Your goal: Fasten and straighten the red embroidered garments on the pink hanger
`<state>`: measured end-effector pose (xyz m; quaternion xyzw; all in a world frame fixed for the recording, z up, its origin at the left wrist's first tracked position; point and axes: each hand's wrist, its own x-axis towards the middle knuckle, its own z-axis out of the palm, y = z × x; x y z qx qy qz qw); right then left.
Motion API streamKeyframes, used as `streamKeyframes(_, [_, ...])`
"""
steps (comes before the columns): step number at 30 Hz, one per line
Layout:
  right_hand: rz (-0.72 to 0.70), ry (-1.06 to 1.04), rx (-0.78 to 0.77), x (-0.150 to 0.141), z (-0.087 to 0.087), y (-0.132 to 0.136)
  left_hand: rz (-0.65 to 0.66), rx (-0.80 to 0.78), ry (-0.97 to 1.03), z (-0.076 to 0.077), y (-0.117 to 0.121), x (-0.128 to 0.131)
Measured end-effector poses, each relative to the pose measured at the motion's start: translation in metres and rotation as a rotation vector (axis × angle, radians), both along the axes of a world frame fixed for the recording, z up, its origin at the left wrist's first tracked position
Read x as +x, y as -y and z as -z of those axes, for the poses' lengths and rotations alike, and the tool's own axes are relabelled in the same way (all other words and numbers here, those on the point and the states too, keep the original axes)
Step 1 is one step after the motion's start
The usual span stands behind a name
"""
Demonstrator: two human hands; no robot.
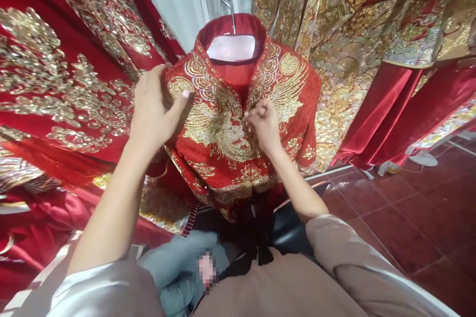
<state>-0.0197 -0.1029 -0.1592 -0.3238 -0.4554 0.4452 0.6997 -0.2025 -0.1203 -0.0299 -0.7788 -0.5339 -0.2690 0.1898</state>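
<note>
A short red jacket [230, 158] with gold embroidery and a stand collar hangs in front of me on a metal-hook hanger [233, 15]. My left hand [154, 104] is at the jacket's left-side shoulder, thumb across the front and fingers around the shoulder edge, fingertips partly hidden. At the front opening, just below the collar, my right hand [265, 118] pinches the edge with fingers curled together. Whatever small fastening lies between those fingers is too small to make out. A white label panel [231, 48] shows inside the collar.
Red fabric with gold sequins [74, 84] hangs at left. Gold patterned garments [345, 94] and a red satin drape [375, 119] hang at right. Reddish floor tiles [401, 218] lie at lower right. Beneath the jacket is a black glossy surface [292, 233].
</note>
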Motion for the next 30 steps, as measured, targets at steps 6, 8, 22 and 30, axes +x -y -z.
streamKeyframes(6, [-0.029, -0.196, -0.421, -0.015, 0.11, 0.103, 0.0, 0.107, 0.033, 0.021, 0.018, -0.025])
streamKeyframes(8, [-0.086, -0.198, -0.649, -0.018, 0.146, 0.128, -0.002, 0.105, 0.048, 0.026, 0.018, -0.032])
streamKeyframes(22, [0.14, 0.334, -0.894, 0.118, 0.168, 0.114, -0.063, 0.07, 0.164, 0.033, 0.009, -0.028])
streamKeyframes(30, [0.549, 0.783, 0.178, 0.163, 0.024, -0.006, -0.066, 0.184, 0.364, 0.009, -0.024, -0.04])
